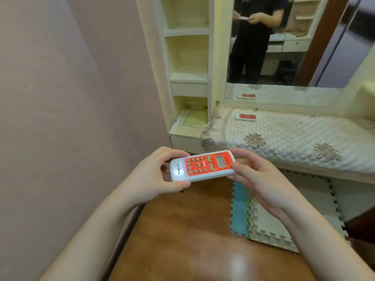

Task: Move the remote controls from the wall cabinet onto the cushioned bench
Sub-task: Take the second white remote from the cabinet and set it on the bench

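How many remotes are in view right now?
2: one remote held between the left hand and right hand; another on the cushioned bench. Mirror images excluded.

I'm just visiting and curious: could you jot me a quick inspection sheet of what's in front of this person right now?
Surface: cushioned bench with a quilted floral cover, under a mirror.
Job's things: one remote lies on the bench near the mirror; a second remote is held in the air.
Clutter: foam floor mats on the wooden floor.
Grippers: left hand and right hand each grip one end of the held remote.
Cables: nothing seen.
Surroundings: cream wall cabinet with open shelves; plain wall on the left.
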Demonstrator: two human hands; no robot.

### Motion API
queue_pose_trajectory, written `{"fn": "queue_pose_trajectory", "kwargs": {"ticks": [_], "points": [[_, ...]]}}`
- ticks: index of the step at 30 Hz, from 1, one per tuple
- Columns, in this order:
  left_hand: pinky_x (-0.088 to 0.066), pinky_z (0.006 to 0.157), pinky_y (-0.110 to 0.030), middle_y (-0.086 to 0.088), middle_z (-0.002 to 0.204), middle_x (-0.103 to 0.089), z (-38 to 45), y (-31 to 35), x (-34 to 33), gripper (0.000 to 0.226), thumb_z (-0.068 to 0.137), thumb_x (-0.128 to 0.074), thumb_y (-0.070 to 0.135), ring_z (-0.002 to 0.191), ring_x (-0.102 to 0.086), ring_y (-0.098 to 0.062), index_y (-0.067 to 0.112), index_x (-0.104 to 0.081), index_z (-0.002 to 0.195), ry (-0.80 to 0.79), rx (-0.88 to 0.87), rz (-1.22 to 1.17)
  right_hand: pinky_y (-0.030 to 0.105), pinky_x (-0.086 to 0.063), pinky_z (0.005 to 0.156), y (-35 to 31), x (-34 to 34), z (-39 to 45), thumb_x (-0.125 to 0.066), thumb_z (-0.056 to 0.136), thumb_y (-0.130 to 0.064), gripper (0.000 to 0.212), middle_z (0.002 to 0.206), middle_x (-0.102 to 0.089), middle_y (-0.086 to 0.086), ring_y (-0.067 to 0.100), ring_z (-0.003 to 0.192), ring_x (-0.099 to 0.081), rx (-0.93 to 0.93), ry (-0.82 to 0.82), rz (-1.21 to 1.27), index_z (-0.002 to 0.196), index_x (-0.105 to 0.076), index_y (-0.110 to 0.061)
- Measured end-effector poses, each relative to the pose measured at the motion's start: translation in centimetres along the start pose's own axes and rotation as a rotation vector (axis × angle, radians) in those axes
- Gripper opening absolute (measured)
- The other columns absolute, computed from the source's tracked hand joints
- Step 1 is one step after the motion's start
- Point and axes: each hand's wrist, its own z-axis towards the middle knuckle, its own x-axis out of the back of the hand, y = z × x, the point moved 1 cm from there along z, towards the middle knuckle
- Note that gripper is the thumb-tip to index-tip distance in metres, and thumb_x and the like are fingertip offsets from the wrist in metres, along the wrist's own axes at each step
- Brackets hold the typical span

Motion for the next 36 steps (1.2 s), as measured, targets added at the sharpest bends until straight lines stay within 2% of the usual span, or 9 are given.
{"fn": "queue_pose_trajectory", "kwargs": {"ticks": [6, 13, 17, 22, 26, 28, 31, 36], "points": [[-0.046, 0.082, -0.013, 0.02, 0.114, -0.055, 6.5, -1.4, -1.6, 0.057, 0.069, -0.083, 0.036, 0.107, -0.052, 0.002, 0.04, -0.057, 0.12, -0.071, -0.064, -0.018, 0.022, -0.055, 0.08, 0.5, 2.7, 3.3, -0.054, 0.093, -0.008, 0.025, 0.091, -0.074, 0.005, 0.013, 0.094, -0.07, -0.013, 0.116, 0.021, 0.113, -0.063, -0.021], [-0.044, 0.081, -0.012, 0.017, 0.115, -0.052, 14.9, -5.4, -0.9, 0.058, 0.068, -0.082, 0.04, 0.104, -0.052, 0.0, 0.045, -0.057, 0.12, -0.143, -0.116, -0.049, 0.021, -0.055, 0.079, 0.7, 2.1, 9.7, -0.054, 0.094, -0.007, 0.027, 0.097, -0.074, 0.004, 0.014, 0.094, -0.069, -0.004, 0.273, 0.025, 0.117, -0.061, -0.02], [-0.038, 0.08, -0.002, 0.021, 0.116, -0.049, 18.9, -7.4, 0.2, 0.057, 0.071, -0.08, 0.042, 0.105, -0.044, 0.012, 0.045, -0.054, 0.121, -0.204, -0.156, -0.069, 0.025, -0.055, 0.085, 0.4, 1.2, 13.0, -0.054, 0.093, -0.007, 0.028, 0.098, -0.073, 0.005, 0.014, 0.095, -0.069, -0.003, 0.34, 0.02, 0.118, -0.061, -0.019], [-0.044, 0.084, -0.013, 0.021, 0.117, -0.049, 23.0, -8.9, 0.4, 0.061, 0.069, -0.08, 0.045, 0.105, -0.049, 0.001, 0.042, -0.055, 0.124, -0.258, -0.186, -0.089, 0.032, -0.051, 0.092, 0.1, 1.6, 15.8, -0.057, 0.092, -0.011, 0.032, 0.106, -0.072, 0.007, 0.016, 0.099, -0.069, 0.008, 0.404, -0.002, 0.124, -0.059, -0.019], [-0.041, 0.076, -0.002, 0.025, 0.115, -0.045, 25.9, -9.2, -0.8, 0.059, 0.07, -0.081, 0.041, 0.1, -0.045, 0.012, 0.045, -0.053, 0.122, -0.3, -0.2, -0.104, 0.031, -0.051, 0.093, 0.1, 2.9, 17.3, -0.057, 0.092, -0.011, 0.032, 0.108, -0.071, 0.01, 0.016, 0.1, -0.068, 0.005, 0.44, -0.002, 0.124, -0.059, -0.02], [-0.038, 0.079, 0.0, 0.021, 0.116, -0.046, 27.1, -9.4, -1.6, 0.061, 0.07, -0.081, 0.039, 0.104, -0.044, 0.013, 0.041, -0.054, 0.124, -0.304, -0.225, -0.121, 0.03, -0.052, 0.091, 0.1, 3.6, 17.8, -0.057, 0.092, -0.011, 0.032, 0.105, -0.072, 0.009, 0.015, 0.1, -0.068, 0.011, 0.448, 0.014, 0.122, -0.06, -0.02], [-0.037, 0.084, -0.004, 0.017, 0.116, -0.049, 29.6, -9.3, -3.3, 0.062, 0.069, -0.082, 0.037, 0.106, -0.046, 0.009, 0.037, -0.056, 0.126, -0.312, -0.253, -0.117, 0.03, -0.051, 0.091, 0.2, 5.8, 19.4, -0.058, 0.092, -0.011, 0.032, 0.104, -0.072, 0.007, 0.015, 0.099, -0.068, 0.003, 0.473, 0.028, 0.122, -0.06, -0.019], [-0.039, 0.083, -0.009, 0.025, 0.115, -0.045, 34.9, -8.6, -5.9, 0.062, 0.069, -0.08, 0.045, 0.103, -0.048, 0.006, 0.042, -0.053, 0.125, -0.312, -0.256, -0.049, 0.031, -0.052, 0.09, 0.4, 10.6, 23.2, -0.058, 0.092, -0.013, 0.031, 0.105, -0.072, 0.006, 0.016, 0.101, -0.068, -0.003, 0.474, 0.042, 0.121, -0.061, -0.022]]}}
